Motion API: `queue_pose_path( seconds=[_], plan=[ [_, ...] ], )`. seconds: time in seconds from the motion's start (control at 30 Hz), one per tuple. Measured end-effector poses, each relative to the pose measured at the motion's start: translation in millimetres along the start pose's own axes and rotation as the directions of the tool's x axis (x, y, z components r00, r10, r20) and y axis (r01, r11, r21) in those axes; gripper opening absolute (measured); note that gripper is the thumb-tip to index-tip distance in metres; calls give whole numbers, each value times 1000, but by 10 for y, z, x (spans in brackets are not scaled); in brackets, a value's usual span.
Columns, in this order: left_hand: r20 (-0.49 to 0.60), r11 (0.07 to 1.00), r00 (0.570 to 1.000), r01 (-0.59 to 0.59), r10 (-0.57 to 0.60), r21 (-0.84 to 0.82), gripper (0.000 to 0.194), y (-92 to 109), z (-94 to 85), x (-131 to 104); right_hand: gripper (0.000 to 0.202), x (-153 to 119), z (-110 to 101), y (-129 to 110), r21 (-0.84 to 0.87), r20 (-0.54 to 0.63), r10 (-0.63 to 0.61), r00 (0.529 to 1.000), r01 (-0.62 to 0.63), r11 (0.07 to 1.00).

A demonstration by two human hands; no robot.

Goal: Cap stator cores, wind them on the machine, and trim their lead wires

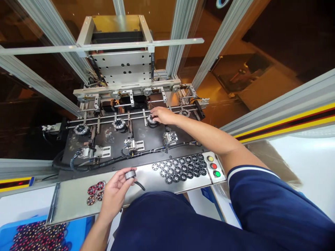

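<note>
My left hand (117, 186) is closed around a small grey motor (130, 174) with a black cable trailing from it, held above the metal front plate (146, 183). Reaching forward over the machine bed, my right hand (162, 115) has its fingers bent down onto a round fixture (152, 121). What lies between those fingertips is hidden. Close to my left hand, several red and copper-wound stators (99, 185) lie on the plate. Right of it, several round black motor parts (176, 169) sit in rows.
Other round fixtures (119, 124) stand in line on the black machine bed (146, 143), with clamps and cables before them. A button panel (214, 165) is at the plate's right end. A blue bin (81, 233) of stators stands lower left. Metal frame posts (209, 45) surround the machine.
</note>
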State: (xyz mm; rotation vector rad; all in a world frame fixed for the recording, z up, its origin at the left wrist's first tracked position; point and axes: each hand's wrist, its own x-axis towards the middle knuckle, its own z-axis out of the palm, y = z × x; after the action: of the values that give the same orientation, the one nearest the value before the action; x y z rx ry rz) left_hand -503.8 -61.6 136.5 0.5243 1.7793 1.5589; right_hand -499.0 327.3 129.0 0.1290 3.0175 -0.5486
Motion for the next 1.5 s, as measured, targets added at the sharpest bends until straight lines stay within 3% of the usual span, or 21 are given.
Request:
queue_pose_path(
  seconds=[0.2,0.37,0.47,0.53,0.6,0.63,0.7,0.83,0.93,1.03,1.13,1.23,1.37,1.5],
  plan=[
    [-158,995,985,-81,70,-60,28,135,-60,-263,66,-289,-11,21,-78,71,-99,993,105,991],
    [-77,959,956,-284,283,-11,22,206,-105,-236,60,-300,-109,-60,-86,73,-127,989,133,987],
    [-53,914,912,-406,407,24,21,323,-79,-213,43,-393,-207,-488,-78,-39,-166,985,163,984],
    [-57,872,871,-483,488,75,23,392,-64,-219,49,-550,-226,-926,-10,-146,-284,948,286,958],
    [-54,845,846,-522,530,115,26,439,-58,-240,53,-754,-186,-1379,181,-303,-507,807,571,801],
    [-51,843,844,-525,533,121,26,457,-57,-256,51,-854,-146,-1579,236,-354,-564,746,655,718],
    [-43,852,855,-510,517,121,25,487,-56,-295,43,-1011,-39,-1882,261,-442,-581,684,717,646],
    [-19,869,870,-491,493,64,25,512,-44,-370,26,-1140,185,-2120,228,-570,-503,649,713,663],
    [-51,872,871,-490,489,-8,29,485,-27,-397,21,-1196,259,-2156,256,-603,-404,688,647,719],
    [-63,865,863,-501,501,14,25,459,-26,-413,25,-1269,190,-2167,349,-547,-371,751,607,714],
    [-3,843,847,-528,531,106,29,462,-63,-447,22,-1292,19,-2132,576,-423,-373,826,563,593],
    [111,791,824,-566,556,234,37,468,-125,-495,16,-1234,-115,-2050,778,-220,-433,874,425,462],
    [256,688,759,-651,599,321,48,490,-158,-529,12,-1117,-78,-1981,897,-11,-558,830,255,361],
    [317,646,729,-685,607,338,48,531,-131,-511,10,-1039,37,-2010,931,51,-660,750,203,303]
  ],
)
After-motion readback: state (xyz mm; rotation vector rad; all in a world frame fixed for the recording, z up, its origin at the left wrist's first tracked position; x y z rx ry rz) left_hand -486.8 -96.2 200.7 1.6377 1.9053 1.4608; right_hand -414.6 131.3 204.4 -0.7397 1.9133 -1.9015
